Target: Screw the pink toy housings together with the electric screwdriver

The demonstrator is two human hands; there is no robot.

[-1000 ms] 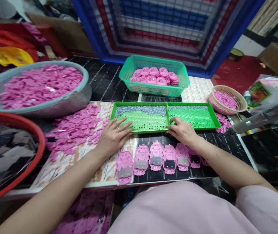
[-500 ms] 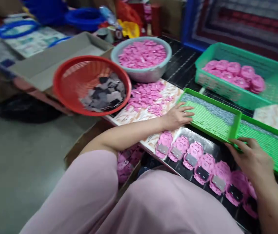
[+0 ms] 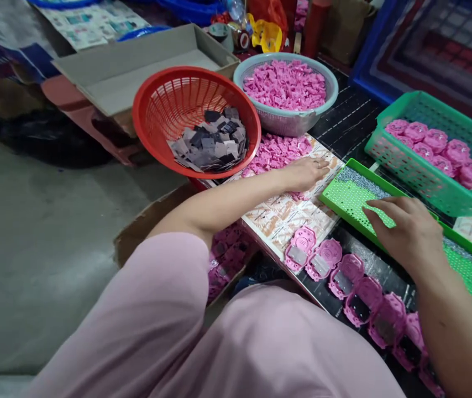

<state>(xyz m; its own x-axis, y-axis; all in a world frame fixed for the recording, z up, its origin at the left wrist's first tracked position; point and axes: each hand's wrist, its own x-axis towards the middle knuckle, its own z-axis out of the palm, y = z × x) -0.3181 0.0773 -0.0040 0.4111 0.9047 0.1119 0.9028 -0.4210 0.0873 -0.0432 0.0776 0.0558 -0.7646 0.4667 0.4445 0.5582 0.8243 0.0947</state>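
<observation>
My left hand (image 3: pixel 307 171) lies flat and open on the patterned board, touching the loose pile of pink plastic pieces (image 3: pixel 275 152). My right hand (image 3: pixel 405 229) hovers over the near green perforated tray (image 3: pixel 346 196), fingers spread and slightly curled, holding nothing I can see. A row of pink shells with grey inserts (image 3: pixel 344 276) lies on the black mat just below both hands.
A red basket (image 3: pixel 157 108) of grey and black squares stands at left, a grey bowl of pink pieces (image 3: pixel 286 83) behind it. A teal basket (image 3: pixel 426 110) holds assembled pink parts. An open cardboard box (image 3: pixel 136 66) lies beyond. Bare floor at left.
The view has swung left. My left hand slid off the green tray onto the pink pieces; my right hand moved from the tray's front edge up over its surface.
</observation>
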